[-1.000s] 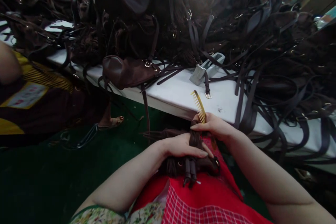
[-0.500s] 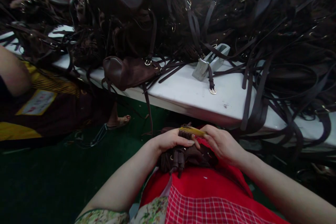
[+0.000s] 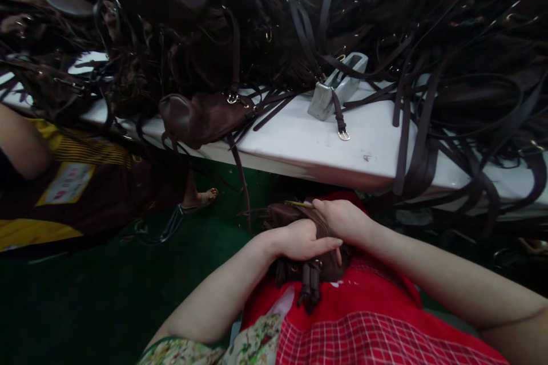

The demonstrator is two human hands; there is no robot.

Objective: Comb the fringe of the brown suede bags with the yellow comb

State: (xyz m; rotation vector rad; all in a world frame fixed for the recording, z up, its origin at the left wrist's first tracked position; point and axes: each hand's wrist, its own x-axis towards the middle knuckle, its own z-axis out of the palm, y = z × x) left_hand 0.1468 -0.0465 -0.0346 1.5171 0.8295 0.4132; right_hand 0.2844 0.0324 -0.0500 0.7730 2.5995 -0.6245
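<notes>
A small dark brown drawstring bag (image 3: 285,214) rests at my lap, against a red apron. My left hand (image 3: 302,239) is closed on the bag's gathered upper part, thumb stretched out to the right and most fingers hidden. My right hand (image 3: 342,218) is closed at the far side of the bag. From its fingertips a thin yellow strip (image 3: 297,203) points left; its kind is unclear. Dark tassel-like cord ends (image 3: 309,285) hang from the bag's front.
A white table (image 3: 295,148) runs across in front, heaped with brown bags and straps. A grey tape dispenser (image 3: 338,88) stands on it beside a buckled strap (image 3: 341,122). One brown bag (image 3: 201,117) overhangs the edge. At the left is another person's arm (image 3: 19,140).
The yellow strip has turned from broad and dark-fringed to a thin edge. My left hand has shifted right and down across the bag, and the cord ends hang lower.
</notes>
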